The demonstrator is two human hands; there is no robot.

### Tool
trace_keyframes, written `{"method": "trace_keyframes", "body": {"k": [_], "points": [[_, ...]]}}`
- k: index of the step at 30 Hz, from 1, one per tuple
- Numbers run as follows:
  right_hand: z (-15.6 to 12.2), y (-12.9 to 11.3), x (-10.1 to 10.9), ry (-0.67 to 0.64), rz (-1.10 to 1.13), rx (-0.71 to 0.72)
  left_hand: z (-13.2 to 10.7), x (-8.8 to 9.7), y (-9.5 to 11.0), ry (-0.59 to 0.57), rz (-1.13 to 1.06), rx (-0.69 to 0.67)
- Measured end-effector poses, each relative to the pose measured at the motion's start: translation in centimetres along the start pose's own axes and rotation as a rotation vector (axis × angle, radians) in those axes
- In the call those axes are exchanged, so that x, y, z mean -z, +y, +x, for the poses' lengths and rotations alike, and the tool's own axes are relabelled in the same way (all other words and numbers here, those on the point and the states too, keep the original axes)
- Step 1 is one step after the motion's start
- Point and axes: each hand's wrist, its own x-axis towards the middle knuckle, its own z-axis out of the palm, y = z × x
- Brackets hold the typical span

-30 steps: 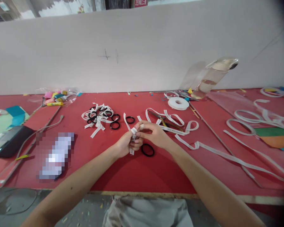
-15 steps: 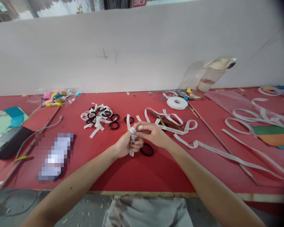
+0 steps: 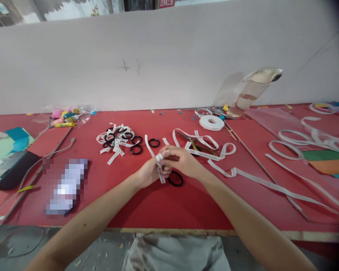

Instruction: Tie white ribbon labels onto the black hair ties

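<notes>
Beside black ring, left hand and right hand pinch white strip; bare red table runs nearward to its edge.

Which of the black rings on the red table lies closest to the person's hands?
The bare black ring just below the right hand; the other rings lie farther back.

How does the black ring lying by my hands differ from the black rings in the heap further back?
The single black ring lies alone and bare, by the right hand; the heaped black rings sit farther back left, bunched, tangled with white printed strips. The left hand and right hand pinch one such white strip. Both are round black rings on the red table.
</notes>
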Motion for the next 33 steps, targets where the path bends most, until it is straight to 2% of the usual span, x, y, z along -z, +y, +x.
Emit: {"method": "trace_keyframes", "body": {"k": [4, 10, 13, 22, 27, 30, 33], "points": [[0.0, 0.1, 0.1, -0.011, -0.021, -0.004, 0.1, 0.0, -0.1, 0.044, -0.004, -0.085], [0.2, 0.2, 0.1, 0.007, -0.068, 0.077, 0.0, 0.0, 0.3, 0.084, 0.023, -0.018], [0.2, 0.2, 0.0, 0.002, -0.011, 0.053, 0.1, 0.3, 0.4, 0.024, 0.072, 0.024], [0.1, 0.2, -0.2, 0.007, 0.142, -0.018, -0.1, 0.3, 0.6, -0.075, 0.163, 0.011], [0.2, 0.7, -0.3, 0.113, 0.426, -0.164, -0.4, 0.0, 0.8, -0.173, 0.192, 0.017], [0.2, 0.9, -0.3, 0.098, 0.585, -0.235, -0.4, -0.1, 0.8, -0.195, 0.169, -0.008], [0.1, 1.0, -0.2, 0.092, 0.602, -0.230, -0.5, -0.1, 0.9, -0.198, 0.117, -0.026]]}}
